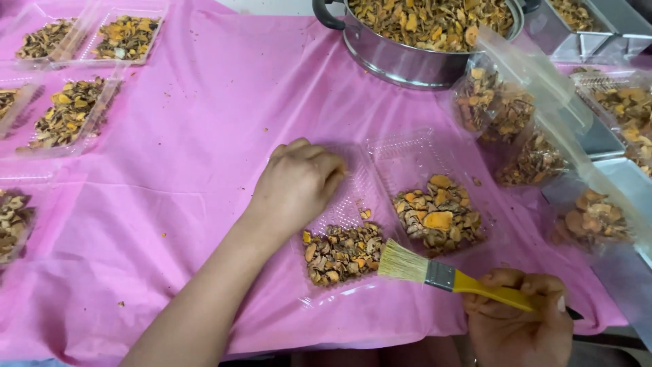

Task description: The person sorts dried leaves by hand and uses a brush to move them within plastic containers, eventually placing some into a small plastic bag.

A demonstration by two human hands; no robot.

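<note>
While my left hand (299,182) presses flat, fingers curled, on the clear clamshell tray (353,204) to steady it, my right hand (519,319) at five o'clock grips the yellow-handled brush (445,275), bristles touching the dried chips (343,251).

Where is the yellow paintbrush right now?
In the head view, the yellow paintbrush is low on the right, held in the right hand. Its bristles point left, beside the clear tray of dried pieces that the left hand rests on.
</note>
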